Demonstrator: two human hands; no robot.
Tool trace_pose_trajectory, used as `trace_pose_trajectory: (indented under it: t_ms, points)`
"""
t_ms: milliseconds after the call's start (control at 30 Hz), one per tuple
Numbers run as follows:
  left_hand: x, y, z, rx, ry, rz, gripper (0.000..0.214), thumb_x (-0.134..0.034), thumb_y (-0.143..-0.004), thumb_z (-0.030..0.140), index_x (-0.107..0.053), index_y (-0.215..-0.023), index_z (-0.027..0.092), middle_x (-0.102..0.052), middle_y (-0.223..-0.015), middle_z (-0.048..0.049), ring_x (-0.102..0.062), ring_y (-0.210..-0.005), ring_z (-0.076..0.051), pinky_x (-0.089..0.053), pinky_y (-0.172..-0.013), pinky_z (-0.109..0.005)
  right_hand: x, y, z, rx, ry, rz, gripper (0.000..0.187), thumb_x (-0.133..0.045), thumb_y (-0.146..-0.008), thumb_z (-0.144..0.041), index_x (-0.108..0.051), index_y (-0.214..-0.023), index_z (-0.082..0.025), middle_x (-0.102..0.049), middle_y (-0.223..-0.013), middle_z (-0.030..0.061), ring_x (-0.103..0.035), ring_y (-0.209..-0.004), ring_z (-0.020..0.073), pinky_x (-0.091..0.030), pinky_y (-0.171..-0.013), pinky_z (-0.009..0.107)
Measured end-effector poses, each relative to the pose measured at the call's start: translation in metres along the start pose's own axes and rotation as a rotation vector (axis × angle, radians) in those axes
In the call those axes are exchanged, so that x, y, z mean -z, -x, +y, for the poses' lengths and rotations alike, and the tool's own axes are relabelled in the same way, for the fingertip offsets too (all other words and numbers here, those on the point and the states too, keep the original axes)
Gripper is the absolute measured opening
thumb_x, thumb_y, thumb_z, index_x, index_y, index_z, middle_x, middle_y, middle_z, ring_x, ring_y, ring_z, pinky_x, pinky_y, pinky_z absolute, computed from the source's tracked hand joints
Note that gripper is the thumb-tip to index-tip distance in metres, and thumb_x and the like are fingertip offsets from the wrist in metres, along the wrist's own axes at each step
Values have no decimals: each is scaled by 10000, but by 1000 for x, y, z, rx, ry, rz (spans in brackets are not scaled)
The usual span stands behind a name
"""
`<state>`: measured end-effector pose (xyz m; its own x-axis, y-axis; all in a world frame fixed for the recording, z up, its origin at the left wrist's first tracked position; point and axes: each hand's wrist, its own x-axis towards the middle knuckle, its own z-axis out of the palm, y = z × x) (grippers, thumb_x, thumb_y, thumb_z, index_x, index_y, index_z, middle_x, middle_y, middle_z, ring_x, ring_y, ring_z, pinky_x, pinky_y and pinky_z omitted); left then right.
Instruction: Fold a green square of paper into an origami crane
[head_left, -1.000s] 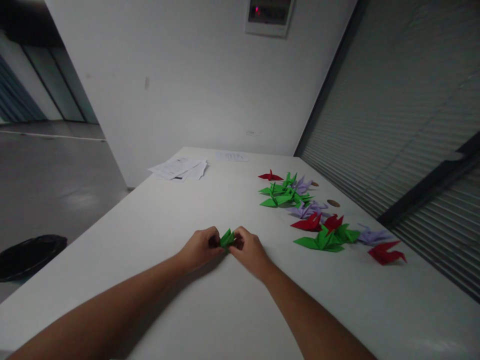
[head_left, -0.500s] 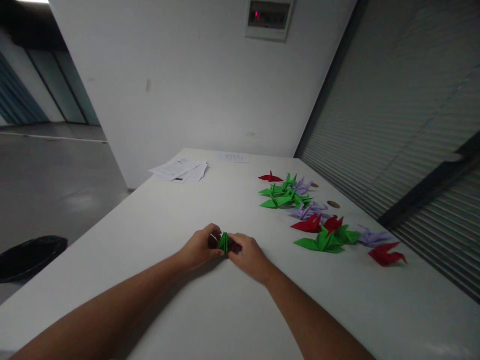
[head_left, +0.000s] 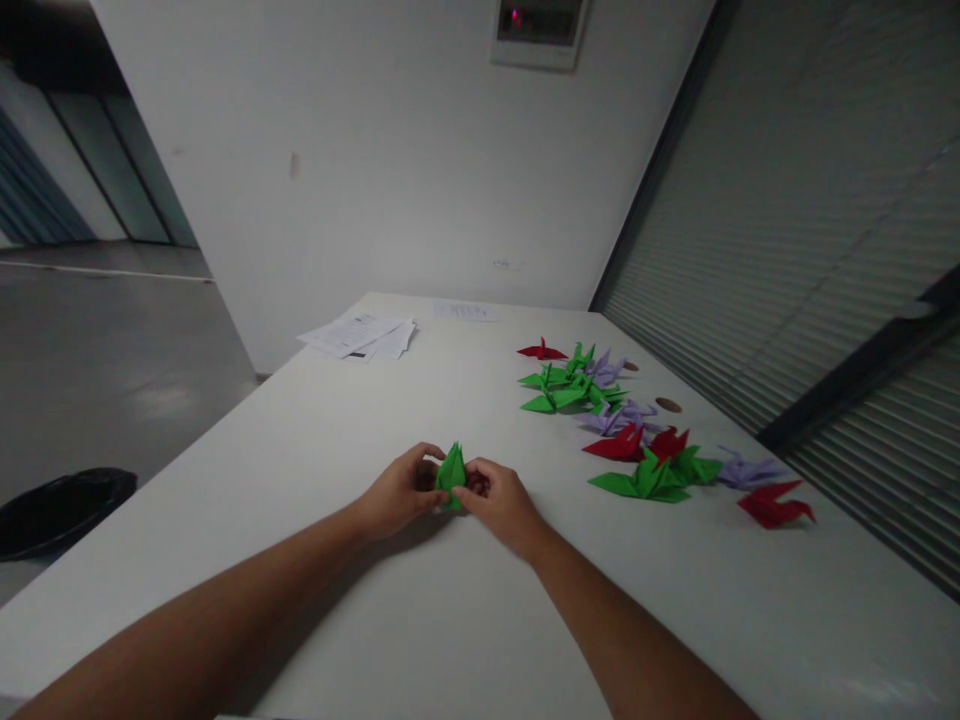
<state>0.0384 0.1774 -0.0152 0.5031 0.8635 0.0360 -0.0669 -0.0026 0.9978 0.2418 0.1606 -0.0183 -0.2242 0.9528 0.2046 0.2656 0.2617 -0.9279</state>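
A small folded green paper piece (head_left: pixel 451 468) stands between my two hands just above the white table (head_left: pixel 315 440). My left hand (head_left: pixel 399 492) pinches its left side with curled fingers. On the other side my right hand (head_left: pixel 496 499) grips it, fingers closed too. The paper's pointed tip sticks up between my thumbs.
Several finished paper cranes lie to the right: a green and purple cluster (head_left: pixel 574 385), red and green ones (head_left: pixel 649 462), a purple one (head_left: pixel 746 468) and a red one (head_left: pixel 772 505). White sheets (head_left: pixel 360 336) lie at the far end. A black bin (head_left: pixel 64 510) sits on the floor, left.
The green paper has been turned and raised, so its point now stands up between my fingers. Both hands stayed in the same spot on the table.
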Motion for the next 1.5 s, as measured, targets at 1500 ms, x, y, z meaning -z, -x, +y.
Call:
trace_pose_trajectory:
  t_ms: [1500]
  points:
    - [-1,-1,2,-32,-9,158,292,-895,-651,307,-668,-733,142,-665,-686,-9,-580,-636,-133,-440,-631,-273,6,-1,2,167,-79,2,79,-736,-829,-268,-713,-811,-195,-648,-863,29,-635,-826,180,-516,-747,311]
